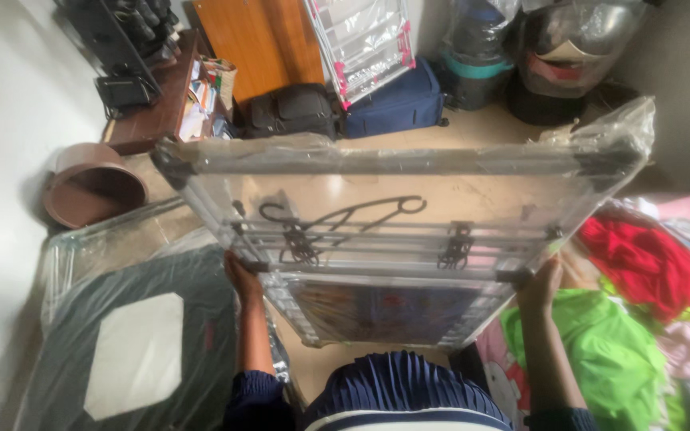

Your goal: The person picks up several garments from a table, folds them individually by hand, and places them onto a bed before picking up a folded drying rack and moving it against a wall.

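Observation:
I hold a folded metal rack (393, 172) wrapped in clear plastic, lifted flat in front of me. Its silver tubes and black corner joints show through the wrap, with black hooks and clips lying inside. My left hand (241, 281) grips the near left edge of the rack. Over on the near right edge sits my right hand (542, 283), also gripping. A flat printed card shows under the wrap, near my body.
A dark flat item in plastic wrap (141, 343) lies at lower left. A brown round tub (93, 185) sits by the wall. Bags and a blue suitcase (393, 102) stand at the back. Piled red and green clothes (640, 303) lie at right.

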